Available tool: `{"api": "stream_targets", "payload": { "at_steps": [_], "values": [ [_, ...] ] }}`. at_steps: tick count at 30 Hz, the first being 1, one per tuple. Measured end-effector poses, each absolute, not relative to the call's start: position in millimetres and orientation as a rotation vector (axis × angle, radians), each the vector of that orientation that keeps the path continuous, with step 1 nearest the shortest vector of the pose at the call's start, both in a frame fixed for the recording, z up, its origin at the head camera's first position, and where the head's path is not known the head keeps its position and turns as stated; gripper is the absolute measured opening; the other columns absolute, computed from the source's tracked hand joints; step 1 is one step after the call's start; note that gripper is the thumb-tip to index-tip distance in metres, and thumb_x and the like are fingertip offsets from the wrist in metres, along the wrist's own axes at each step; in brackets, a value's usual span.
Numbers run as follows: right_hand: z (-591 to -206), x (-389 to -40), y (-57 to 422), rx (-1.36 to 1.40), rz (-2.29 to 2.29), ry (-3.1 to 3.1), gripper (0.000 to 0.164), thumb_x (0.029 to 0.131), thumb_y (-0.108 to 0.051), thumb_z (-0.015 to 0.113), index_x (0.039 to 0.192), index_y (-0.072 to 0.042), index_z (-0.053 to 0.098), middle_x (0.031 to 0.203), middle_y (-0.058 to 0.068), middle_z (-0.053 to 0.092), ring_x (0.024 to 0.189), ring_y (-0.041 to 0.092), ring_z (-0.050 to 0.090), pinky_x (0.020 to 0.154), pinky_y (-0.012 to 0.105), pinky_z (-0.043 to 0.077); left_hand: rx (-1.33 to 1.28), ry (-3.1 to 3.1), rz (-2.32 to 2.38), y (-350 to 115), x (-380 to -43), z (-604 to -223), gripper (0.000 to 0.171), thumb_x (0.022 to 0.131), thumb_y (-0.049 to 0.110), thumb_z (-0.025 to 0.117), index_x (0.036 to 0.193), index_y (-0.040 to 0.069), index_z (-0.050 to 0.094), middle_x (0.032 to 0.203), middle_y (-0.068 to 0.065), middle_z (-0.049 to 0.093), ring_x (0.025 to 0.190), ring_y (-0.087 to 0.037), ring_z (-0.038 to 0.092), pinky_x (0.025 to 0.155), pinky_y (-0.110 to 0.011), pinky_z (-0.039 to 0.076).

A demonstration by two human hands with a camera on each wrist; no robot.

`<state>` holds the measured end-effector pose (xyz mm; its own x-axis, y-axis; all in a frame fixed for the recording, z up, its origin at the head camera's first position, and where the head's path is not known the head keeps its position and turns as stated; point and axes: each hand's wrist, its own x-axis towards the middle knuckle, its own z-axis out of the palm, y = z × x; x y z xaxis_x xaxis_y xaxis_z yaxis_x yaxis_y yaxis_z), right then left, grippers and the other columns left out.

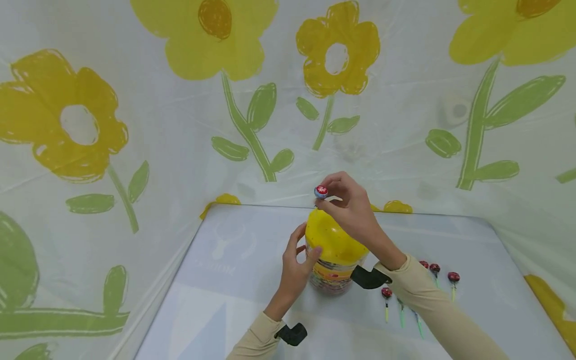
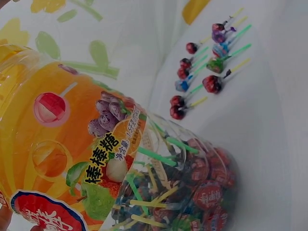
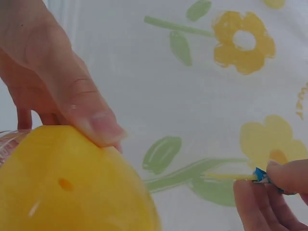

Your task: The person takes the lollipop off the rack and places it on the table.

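Observation:
A clear plastic jar point(image 1: 333, 272) with a domed yellow lid point(image 1: 330, 232) stands on the white table, many wrapped lollipops visible through its wall point(image 2: 192, 192). My left hand point(image 1: 297, 267) holds the jar from the left side, its thumb point(image 3: 91, 110) resting on the lid in the right wrist view. Above the lid, my right hand point(image 1: 353, 207) pinches a lollipop point(image 1: 321, 192) with a red and blue wrapper. Its yellow stick point(image 3: 228, 176) points out from the fingers toward the lid side. A small hole point(image 3: 65, 185) shows in the lid.
To the right of the jar, several lollipops with green and yellow sticks lie on the table point(image 1: 495, 310), one with a red wrapper point(image 1: 454, 276) farthest right. My right forearm partly covers them. A flower-printed cloth point(image 1: 396, 150) hangs behind and along both sides.

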<state>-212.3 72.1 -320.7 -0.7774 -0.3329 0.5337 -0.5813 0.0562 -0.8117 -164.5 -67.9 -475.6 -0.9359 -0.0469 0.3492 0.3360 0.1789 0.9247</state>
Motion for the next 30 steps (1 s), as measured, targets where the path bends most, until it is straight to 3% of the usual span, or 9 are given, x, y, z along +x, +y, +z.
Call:
{"api": "stream_targets", "payload": {
  "at_steps": [10, 20, 30],
  "values": [
    [-317.5, -208.0, 94.2, 0.886, 1.745, -2.122, 0.031, 0.083, 0.010, 0.063, 0.109, 0.000, 0.050, 0.096, 0.011, 0.059, 0.087, 0.023, 0.062, 0.080, 0.027, 0.054, -0.311, -2.144, -1.804, -68.5, -165.2, -476.3, 0.057, 0.092, 0.032, 0.059, 0.143, 0.026, 0.035, 0.144, 0.009, 0.040, 0.131, -0.016, 0.035, 0.098, -0.049, 0.039],
    [-317.3, -197.8, 123.8, 0.831, 1.697, -2.171, 0.031, 0.083, 0.006, 0.066, 0.111, -0.003, 0.053, 0.093, 0.008, 0.065, 0.081, 0.023, 0.065, 0.067, 0.031, 0.057, -0.274, -2.127, -1.866, -67.8, -164.6, -474.8, 0.057, 0.092, 0.016, 0.059, 0.144, 0.015, 0.036, 0.145, -0.002, 0.040, 0.132, -0.025, 0.034, 0.098, -0.057, 0.035],
    [-320.0, -185.7, 156.7, 0.803, 1.587, -2.262, 0.032, 0.084, 0.005, 0.066, 0.112, -0.003, 0.052, 0.096, 0.009, 0.064, 0.080, 0.017, 0.064, 0.065, 0.029, 0.057, -0.311, -2.106, -1.843, -66.3, -162.4, -475.2, 0.055, 0.092, 0.032, 0.058, 0.142, 0.030, 0.036, 0.144, 0.011, 0.040, 0.131, -0.015, 0.035, 0.097, -0.050, 0.037]
  ]
}}
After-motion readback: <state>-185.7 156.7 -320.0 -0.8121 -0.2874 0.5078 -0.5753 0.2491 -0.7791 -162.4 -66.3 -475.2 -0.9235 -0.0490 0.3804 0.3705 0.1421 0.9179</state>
